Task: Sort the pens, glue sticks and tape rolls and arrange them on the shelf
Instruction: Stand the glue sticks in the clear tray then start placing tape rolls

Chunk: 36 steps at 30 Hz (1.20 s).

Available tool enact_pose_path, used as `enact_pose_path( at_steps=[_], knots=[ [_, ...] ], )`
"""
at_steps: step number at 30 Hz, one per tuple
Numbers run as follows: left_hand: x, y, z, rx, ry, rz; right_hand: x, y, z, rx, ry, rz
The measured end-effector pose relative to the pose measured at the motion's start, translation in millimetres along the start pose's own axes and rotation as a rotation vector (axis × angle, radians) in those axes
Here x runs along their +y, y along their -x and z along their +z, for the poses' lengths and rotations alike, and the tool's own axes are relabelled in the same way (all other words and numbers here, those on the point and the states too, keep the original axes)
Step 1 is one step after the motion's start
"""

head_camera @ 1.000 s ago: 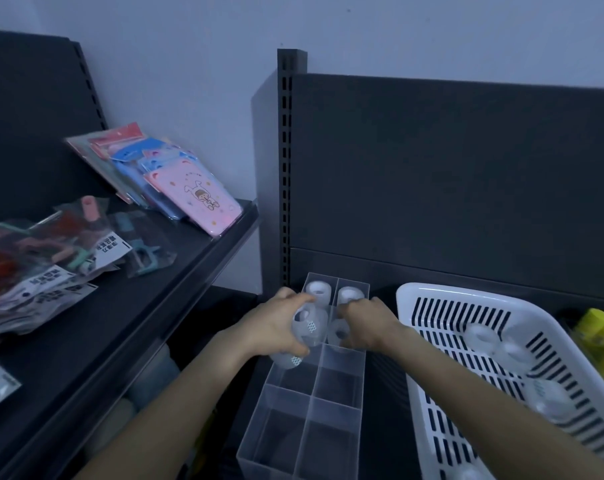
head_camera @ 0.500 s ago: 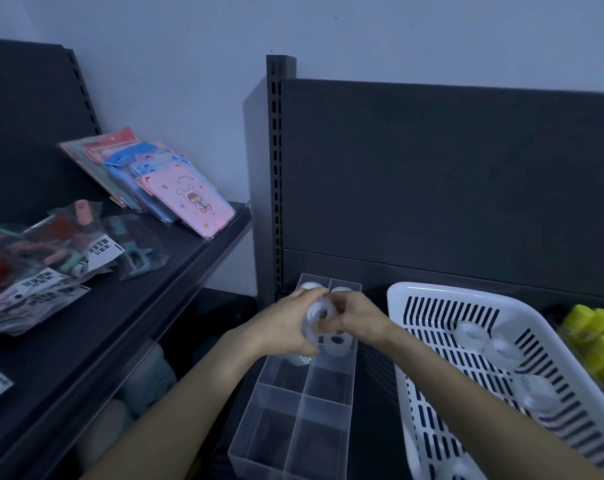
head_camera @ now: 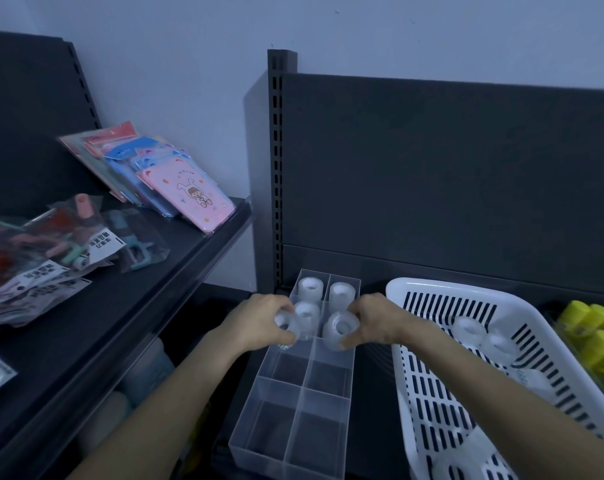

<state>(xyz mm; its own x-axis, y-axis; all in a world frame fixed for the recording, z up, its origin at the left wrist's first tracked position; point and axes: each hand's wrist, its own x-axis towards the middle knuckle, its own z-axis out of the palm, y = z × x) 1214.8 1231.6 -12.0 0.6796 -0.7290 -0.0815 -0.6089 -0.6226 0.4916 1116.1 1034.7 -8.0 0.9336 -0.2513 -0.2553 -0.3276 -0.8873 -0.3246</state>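
Observation:
A clear divided organizer box [head_camera: 295, 403] stands on the dark shelf. Its two far cells each hold a white tape roll [head_camera: 310, 288], and another roll [head_camera: 307, 315] stands in the second cell on the left. My left hand [head_camera: 259, 318] grips a clear tape roll [head_camera: 286, 325] at the box's left edge. My right hand [head_camera: 373, 320] holds a larger tape roll [head_camera: 340, 330] over the second cell on the right. More tape rolls [head_camera: 470, 330] lie in the white slotted basket [head_camera: 428, 393].
Yellow-capped glue sticks [head_camera: 595, 327] sit at the far right beside the basket. On the left shelf [head_camera: 96, 306] lie bagged items [head_camera: 44, 251] and pastel card packs [head_camera: 176, 181]. A dark back panel [head_camera: 449, 174] rises behind the box.
My hands were together around one roll; now they have parted, each holding its own roll, and the right one has lowered toward the right cell.

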Motion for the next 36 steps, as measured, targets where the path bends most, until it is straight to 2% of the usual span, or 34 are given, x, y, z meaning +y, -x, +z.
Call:
enact_pose_path(
  at_steps=[5,11,19,24,31,36],
  knots=[
    [-5.0,1.6,-1.0,0.057,0.084,0.015,-6.9,-6.1,-6.0,0.084,0.051,0.036],
    [-11.9,7.7,1.7,0.084,0.148,0.066,-19.3,-14.7,1.8,0.026,0.19,0.061],
    [-11.6,12.7,3.6,0.071,0.155,0.09,-22.1,-23.3,9.5,-0.048,0.239,0.056],
    [-8.4,15.2,3.1,0.058,0.142,0.12,-20.3,-18.9,5.9,-0.039,0.227,0.033],
    [-3.9,16.2,12.5,-0.009,0.033,0.127,-9.9,-9.7,0.9,0.11,0.207,0.026],
    [-1.8,16.3,14.1,0.028,-0.019,0.109,-23.7,-13.4,9.2,0.075,0.201,0.071]
  ],
)
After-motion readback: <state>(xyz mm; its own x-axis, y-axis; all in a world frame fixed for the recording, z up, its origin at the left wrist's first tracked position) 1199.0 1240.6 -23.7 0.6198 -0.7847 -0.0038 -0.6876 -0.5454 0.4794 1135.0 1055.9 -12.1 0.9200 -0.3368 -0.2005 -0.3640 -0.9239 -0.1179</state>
